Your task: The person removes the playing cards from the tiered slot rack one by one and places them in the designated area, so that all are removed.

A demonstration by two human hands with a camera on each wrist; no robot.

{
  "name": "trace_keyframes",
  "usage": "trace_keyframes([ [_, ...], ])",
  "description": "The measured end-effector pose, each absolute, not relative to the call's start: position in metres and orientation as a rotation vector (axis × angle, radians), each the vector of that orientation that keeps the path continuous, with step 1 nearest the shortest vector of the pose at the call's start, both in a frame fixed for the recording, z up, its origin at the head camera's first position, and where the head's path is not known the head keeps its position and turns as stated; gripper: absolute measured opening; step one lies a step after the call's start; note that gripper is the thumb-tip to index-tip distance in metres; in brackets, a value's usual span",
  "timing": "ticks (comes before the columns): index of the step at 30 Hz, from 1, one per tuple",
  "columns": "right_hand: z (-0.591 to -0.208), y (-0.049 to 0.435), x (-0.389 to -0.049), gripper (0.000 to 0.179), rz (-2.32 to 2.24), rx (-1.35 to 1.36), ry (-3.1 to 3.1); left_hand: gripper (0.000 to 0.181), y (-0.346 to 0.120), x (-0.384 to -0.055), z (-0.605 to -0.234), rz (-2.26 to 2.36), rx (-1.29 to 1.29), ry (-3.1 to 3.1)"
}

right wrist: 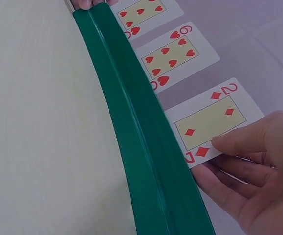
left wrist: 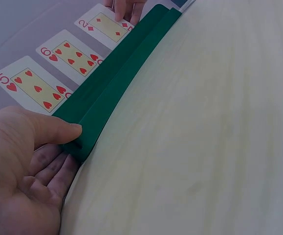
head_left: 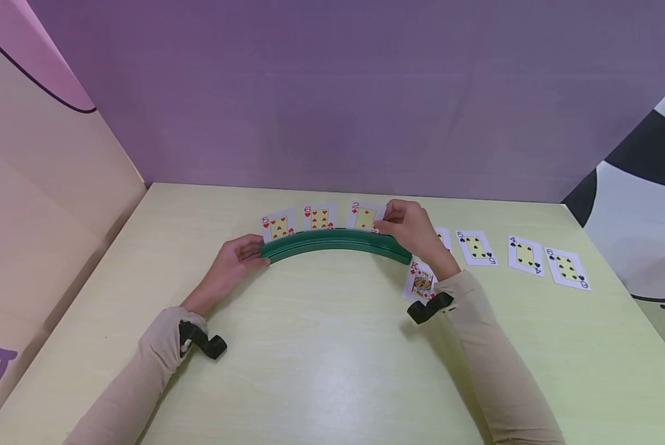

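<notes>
One bent-fingered hand (head_left: pixel 413 230) (right) pinches a card (right wrist: pixel 207 122).

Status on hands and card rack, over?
Left hand grips green card rack at left end. Right hand pinches two of diamonds at rack. No obstruction seen; red king near right end.

A pale table (head_left: pixel 310 358) bears a green rack (head_left: pixel 337 239) and loose cards (head_left: pixel 476 248).

We see a walled-in table nook: pale tabletop (head_left: pixel 310 358), purple far wall (head_left: pixel 332 93), printed left wall (head_left: pixel 38 179), printed right wall (head_left: pixel 644 241).
</notes>
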State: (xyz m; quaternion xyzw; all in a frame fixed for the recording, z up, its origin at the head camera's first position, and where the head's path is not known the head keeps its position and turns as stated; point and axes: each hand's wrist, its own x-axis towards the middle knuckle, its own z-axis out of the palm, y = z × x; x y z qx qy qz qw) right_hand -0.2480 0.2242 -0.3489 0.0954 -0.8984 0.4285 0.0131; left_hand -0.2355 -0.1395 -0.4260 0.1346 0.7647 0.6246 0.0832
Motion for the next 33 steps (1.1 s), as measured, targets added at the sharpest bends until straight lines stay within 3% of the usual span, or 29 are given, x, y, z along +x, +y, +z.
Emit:
trace_keyframes([
  [33, -0.315, 0.235, -0.223, 0.019, 1.403, 0.339, -2.673, 0.046, -0.138, -0.238, -0.428, 1.855, 0.39, 2.3],
])
